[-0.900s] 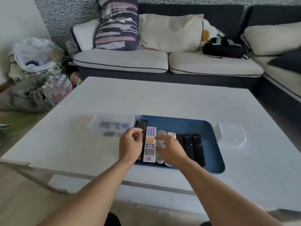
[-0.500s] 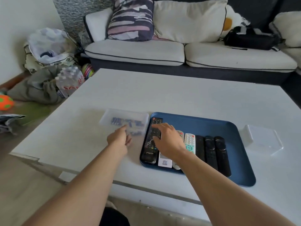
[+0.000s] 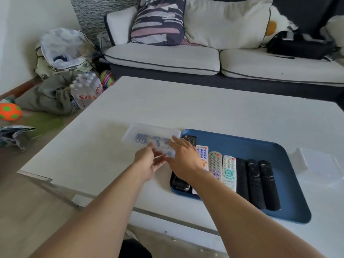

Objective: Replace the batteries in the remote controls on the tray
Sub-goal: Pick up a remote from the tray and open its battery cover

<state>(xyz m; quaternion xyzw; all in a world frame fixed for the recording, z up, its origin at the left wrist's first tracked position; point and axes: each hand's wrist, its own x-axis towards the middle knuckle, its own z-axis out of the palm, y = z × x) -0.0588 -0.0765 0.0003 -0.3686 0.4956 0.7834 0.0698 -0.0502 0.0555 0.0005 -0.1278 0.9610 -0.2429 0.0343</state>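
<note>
Two hands are reaching over the near edge of a clear box of batteries, which is sitting on the white table just left of the blue tray. The left hand is lying palm inward at the box's near rim, its fingers loosely extended; motion blur is hiding whether they are touching the plastic. The right hand is stretching across from the tray side, its fingers straight and slightly spread above the box's right end, holding nothing. Whether its fingertips are resting on the box cannot be told.

Seven remotes are lying side by side in the tray, lengthwise toward the sofa. From the left, a black remote is sitting mostly under the right wrist, then a white remote with blue buttons, a grey remote, a white-and-teal remote, and three black sticks filling the middle. The tray's right part is showing bare blue.

A second clear box is standing on the table just right of the tray. On the floor to the left, a pack of water bottles, a spotted orange ball and a striped ball are lying near a heap of cloth. A striped cushion and a black bag are resting on the sofa.
</note>
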